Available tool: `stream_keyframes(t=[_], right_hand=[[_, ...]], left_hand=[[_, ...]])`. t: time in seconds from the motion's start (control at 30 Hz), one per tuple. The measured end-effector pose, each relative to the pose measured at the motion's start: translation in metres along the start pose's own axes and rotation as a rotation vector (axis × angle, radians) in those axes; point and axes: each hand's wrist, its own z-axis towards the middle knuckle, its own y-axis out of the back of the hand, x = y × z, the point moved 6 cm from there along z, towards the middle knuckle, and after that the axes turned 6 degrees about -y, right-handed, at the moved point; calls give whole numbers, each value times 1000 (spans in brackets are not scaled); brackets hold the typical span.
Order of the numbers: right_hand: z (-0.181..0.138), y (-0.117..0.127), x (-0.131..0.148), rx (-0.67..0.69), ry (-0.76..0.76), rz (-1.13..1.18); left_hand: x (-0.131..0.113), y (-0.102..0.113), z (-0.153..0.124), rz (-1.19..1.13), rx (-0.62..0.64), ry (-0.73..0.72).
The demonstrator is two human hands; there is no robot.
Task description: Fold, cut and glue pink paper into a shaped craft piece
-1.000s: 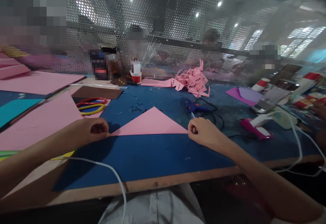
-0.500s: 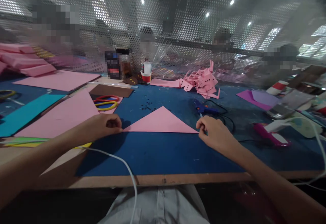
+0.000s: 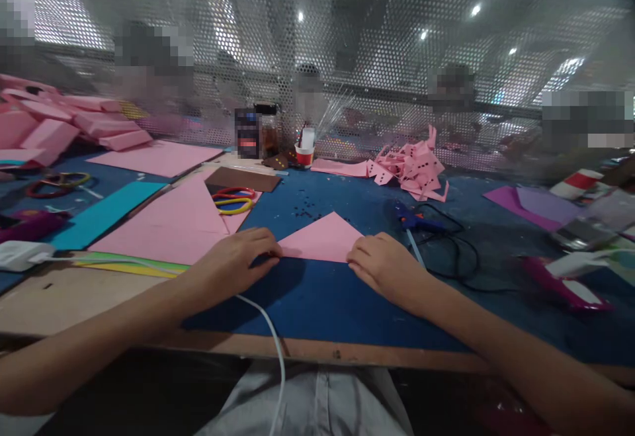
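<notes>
A folded pink paper triangle (image 3: pixel 320 237) lies on the blue table mat, its peak pointing away from me. My left hand (image 3: pixel 248 261) pinches the left end of its near edge, thumb and fingers closed on the paper. At the right end my right hand (image 3: pixel 380 261) has its fingers curled over the paper, covering that corner. Beyond the triangle, small dark specks (image 3: pixel 307 211) are scattered on the mat. A blue glue gun (image 3: pixel 419 219) with a black cord lies past my right hand.
Pink sheets (image 3: pixel 159 224), yellow-and-red-handled scissors (image 3: pixel 233 201) and a teal strip (image 3: pixel 109 211) lie left. Punched pink scraps (image 3: pixel 411 165) are heaped by the perforated screen (image 3: pixel 367 39). A magenta tool (image 3: pixel 565 284) is at right. A white cable (image 3: pixel 270 330) hangs over the front edge.
Both hands have moved inward along the triangle's near edge, toward each other, and now cover more of its corners. The view has turned slightly left.
</notes>
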Motion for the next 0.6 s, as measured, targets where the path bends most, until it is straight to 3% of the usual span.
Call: stream_keyframes(t=[0.33, 0.6], right_hand=[[-2, -3, 3, -52, -6, -5], [-7, -2, 4, -53, 1, -29]], left_hand=[[-15, -13, -11, 280, -41, -180], [-11, -12, -10, 258, -37, -54]])
